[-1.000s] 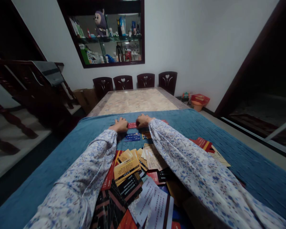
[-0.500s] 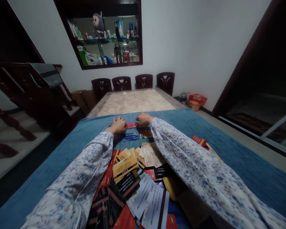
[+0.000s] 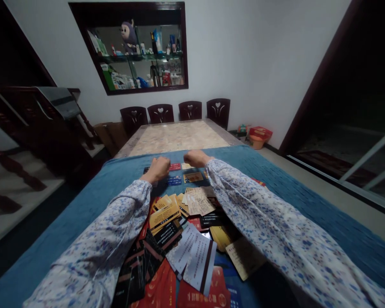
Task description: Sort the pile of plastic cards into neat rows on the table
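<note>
Okay, blue textured cloth (image 3: 99,209) at the left, and over it my left hand (image 3: 160,168), fingers curled, whether gripping anything I can't tell, right beside a red rectangular card (image 3: 174,167)! Just nearer me, a blue rectangular card (image 3: 174,181) with white print; nearer still, a loose heap of black, gold, white and red cards (image 3: 192,256). Further off, a pale rectangular card (image 3: 186,166), a gold rectangular card (image 3: 193,177) just this side of it, then my right hand (image 3: 197,158), fingers bent in at the pale card, any grip hidden.
</note>
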The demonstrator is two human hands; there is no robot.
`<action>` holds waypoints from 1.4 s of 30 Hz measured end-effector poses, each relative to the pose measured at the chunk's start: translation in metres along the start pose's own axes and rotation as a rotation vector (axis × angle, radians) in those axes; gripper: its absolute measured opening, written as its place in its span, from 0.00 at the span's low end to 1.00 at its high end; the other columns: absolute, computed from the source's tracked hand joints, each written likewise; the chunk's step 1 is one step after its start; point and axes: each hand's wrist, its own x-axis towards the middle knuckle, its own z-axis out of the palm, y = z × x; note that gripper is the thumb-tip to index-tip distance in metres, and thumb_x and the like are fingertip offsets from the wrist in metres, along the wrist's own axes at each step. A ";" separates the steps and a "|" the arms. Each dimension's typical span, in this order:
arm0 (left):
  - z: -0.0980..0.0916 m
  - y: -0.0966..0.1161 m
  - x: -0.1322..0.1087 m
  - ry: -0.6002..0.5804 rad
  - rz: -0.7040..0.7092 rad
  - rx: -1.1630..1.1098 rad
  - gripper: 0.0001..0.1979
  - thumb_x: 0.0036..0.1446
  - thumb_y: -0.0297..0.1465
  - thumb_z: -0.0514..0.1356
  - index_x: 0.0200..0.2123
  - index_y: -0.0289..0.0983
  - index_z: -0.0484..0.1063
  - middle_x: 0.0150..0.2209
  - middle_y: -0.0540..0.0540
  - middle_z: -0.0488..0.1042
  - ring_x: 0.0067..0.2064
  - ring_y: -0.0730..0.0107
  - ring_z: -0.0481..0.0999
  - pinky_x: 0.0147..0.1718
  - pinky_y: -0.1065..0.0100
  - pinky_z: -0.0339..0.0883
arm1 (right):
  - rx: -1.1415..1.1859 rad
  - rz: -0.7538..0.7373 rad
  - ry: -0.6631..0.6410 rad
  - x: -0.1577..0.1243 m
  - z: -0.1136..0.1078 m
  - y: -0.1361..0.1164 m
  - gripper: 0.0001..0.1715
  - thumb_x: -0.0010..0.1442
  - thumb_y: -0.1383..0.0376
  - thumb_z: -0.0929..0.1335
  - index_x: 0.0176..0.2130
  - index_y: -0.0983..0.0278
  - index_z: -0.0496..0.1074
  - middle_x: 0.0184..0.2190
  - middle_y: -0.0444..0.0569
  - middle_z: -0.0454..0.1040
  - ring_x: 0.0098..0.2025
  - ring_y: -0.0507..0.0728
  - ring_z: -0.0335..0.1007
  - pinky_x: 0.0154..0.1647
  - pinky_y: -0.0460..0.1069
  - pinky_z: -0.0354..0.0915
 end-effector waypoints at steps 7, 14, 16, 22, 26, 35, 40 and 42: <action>-0.006 0.024 -0.011 0.004 0.037 0.034 0.16 0.60 0.22 0.52 0.43 0.32 0.79 0.48 0.31 0.79 0.52 0.50 0.77 0.49 0.59 0.66 | -0.019 -0.003 0.033 -0.032 -0.007 0.006 0.18 0.65 0.68 0.65 0.49 0.60 0.81 0.50 0.53 0.82 0.50 0.58 0.77 0.43 0.46 0.62; -0.005 0.048 -0.018 0.026 0.080 0.012 0.16 0.59 0.24 0.54 0.46 0.35 0.79 0.49 0.35 0.80 0.52 0.51 0.77 0.49 0.60 0.67 | -0.040 0.008 0.033 -0.069 -0.013 0.016 0.18 0.65 0.69 0.65 0.48 0.60 0.82 0.48 0.53 0.82 0.48 0.58 0.76 0.40 0.47 0.59; -0.006 0.058 -0.021 0.015 0.093 0.014 0.15 0.58 0.23 0.54 0.44 0.35 0.79 0.49 0.35 0.79 0.51 0.52 0.77 0.48 0.60 0.67 | -0.043 0.010 0.035 -0.081 -0.014 0.018 0.18 0.65 0.68 0.64 0.47 0.60 0.82 0.48 0.53 0.82 0.48 0.59 0.76 0.39 0.47 0.59; -0.011 0.090 -0.030 0.020 0.135 -0.023 0.16 0.56 0.20 0.55 0.43 0.34 0.79 0.48 0.35 0.79 0.51 0.52 0.77 0.49 0.60 0.66 | -0.071 0.031 0.039 -0.118 -0.012 0.027 0.17 0.65 0.67 0.64 0.44 0.61 0.82 0.45 0.53 0.83 0.47 0.60 0.74 0.37 0.49 0.55; -0.016 0.111 -0.035 0.009 0.155 -0.046 0.15 0.56 0.21 0.57 0.44 0.34 0.79 0.48 0.34 0.78 0.51 0.51 0.76 0.50 0.60 0.66 | -0.077 0.036 0.040 -0.141 -0.012 0.033 0.16 0.65 0.69 0.64 0.43 0.62 0.82 0.44 0.53 0.82 0.46 0.59 0.73 0.38 0.49 0.55; -0.015 0.148 -0.046 0.035 0.272 -0.098 0.14 0.57 0.26 0.61 0.47 0.36 0.76 0.48 0.35 0.77 0.54 0.50 0.74 0.52 0.59 0.66 | -0.064 0.059 0.027 -0.188 -0.007 0.048 0.16 0.68 0.67 0.64 0.44 0.62 0.81 0.45 0.54 0.82 0.48 0.59 0.71 0.39 0.50 0.54; -0.014 0.171 -0.053 0.058 0.356 -0.119 0.12 0.58 0.30 0.63 0.45 0.36 0.76 0.50 0.36 0.75 0.54 0.50 0.73 0.53 0.57 0.65 | -0.060 0.073 0.023 -0.212 0.003 0.059 0.13 0.68 0.66 0.65 0.43 0.61 0.81 0.42 0.53 0.81 0.47 0.59 0.70 0.38 0.50 0.53; -0.012 0.181 -0.055 0.065 0.396 -0.115 0.10 0.58 0.31 0.63 0.44 0.36 0.77 0.50 0.36 0.75 0.55 0.50 0.72 0.54 0.56 0.64 | -0.060 0.099 0.035 -0.222 0.008 0.063 0.13 0.68 0.64 0.66 0.42 0.61 0.81 0.41 0.54 0.81 0.46 0.59 0.70 0.37 0.50 0.52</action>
